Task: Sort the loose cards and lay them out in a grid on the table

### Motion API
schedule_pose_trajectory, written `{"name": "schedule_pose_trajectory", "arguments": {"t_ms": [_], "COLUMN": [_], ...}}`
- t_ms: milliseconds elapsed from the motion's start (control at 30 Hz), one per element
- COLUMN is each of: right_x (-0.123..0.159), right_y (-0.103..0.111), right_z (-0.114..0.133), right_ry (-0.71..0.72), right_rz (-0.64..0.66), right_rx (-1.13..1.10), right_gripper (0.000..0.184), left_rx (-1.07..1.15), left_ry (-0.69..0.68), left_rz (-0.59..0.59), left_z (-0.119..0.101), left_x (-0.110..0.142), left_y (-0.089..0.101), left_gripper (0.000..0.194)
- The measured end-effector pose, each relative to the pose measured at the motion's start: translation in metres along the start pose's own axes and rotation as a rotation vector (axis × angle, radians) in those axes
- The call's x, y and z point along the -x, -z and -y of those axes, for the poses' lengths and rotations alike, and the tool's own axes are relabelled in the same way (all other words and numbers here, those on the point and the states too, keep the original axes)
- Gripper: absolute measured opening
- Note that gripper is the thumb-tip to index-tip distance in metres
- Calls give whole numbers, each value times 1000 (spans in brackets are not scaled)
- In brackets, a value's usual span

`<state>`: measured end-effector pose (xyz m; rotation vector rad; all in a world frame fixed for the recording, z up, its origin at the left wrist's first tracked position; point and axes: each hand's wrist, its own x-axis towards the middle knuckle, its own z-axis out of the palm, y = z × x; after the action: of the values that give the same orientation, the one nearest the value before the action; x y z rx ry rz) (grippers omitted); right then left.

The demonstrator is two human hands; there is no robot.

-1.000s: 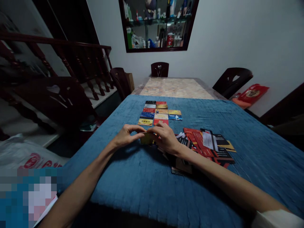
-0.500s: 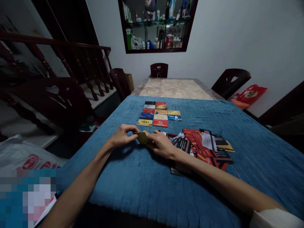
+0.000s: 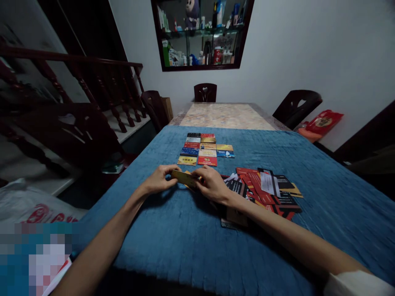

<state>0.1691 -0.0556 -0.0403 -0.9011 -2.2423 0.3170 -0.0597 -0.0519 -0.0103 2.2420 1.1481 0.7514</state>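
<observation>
A gold card [image 3: 183, 177] is held upright on its long edge between my two hands, just above the blue cloth. My left hand [image 3: 161, 179] pinches its left end with thumb and fingers. At the other end, the fingers of my right hand [image 3: 211, 185] close on the card, and part of it is hidden there. Beyond my hands, several cards [image 3: 207, 153] lie flat in overlapping columns, among them a yellow card [image 3: 187, 160] and a red card [image 3: 207, 161]. To the right of my right hand spreads a loose pile of cards [image 3: 262, 187], mostly red and black.
The blue cloth [image 3: 160, 242] covers the near part of the table; its far end is bare marble-patterned top [image 3: 226, 115]. Dark wooden chairs [image 3: 205, 93] stand around it. A railing [image 3: 101, 90] and a white plastic bag [image 3: 27, 201] are at left, a red bag [image 3: 324, 123] at right.
The gold card has turned between my hands, now lying lengthwise from one hand to the other. My right hand has moved slightly, and the whole view has shifted a little.
</observation>
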Motion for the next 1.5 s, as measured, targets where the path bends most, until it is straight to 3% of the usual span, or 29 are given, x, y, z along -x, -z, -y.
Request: {"name": "schedule_pose_trajectory", "arguments": {"t_ms": [600, 800, 1100, 1500], "right_x": [1, 13, 36, 38], "right_y": [15, 23, 25, 27], "right_z": [-3, -9, -12, -8], "right_ry": [62, 94, 69, 158], "right_rz": [100, 119, -22, -86], "right_rx": [341, 419, 551, 659], "right_gripper": [27, 27, 39, 27], "left_rx": [-21, 20, 35, 32], "left_ry": [-4, -3, -15, -42], "left_rz": [-29, -20, -60, -112], "left_z": [7, 5, 5, 5], "left_x": [-4, -6, -8, -10], "left_y": [-14, -21, -32, -36], "left_gripper": [18, 19, 22, 17]}}
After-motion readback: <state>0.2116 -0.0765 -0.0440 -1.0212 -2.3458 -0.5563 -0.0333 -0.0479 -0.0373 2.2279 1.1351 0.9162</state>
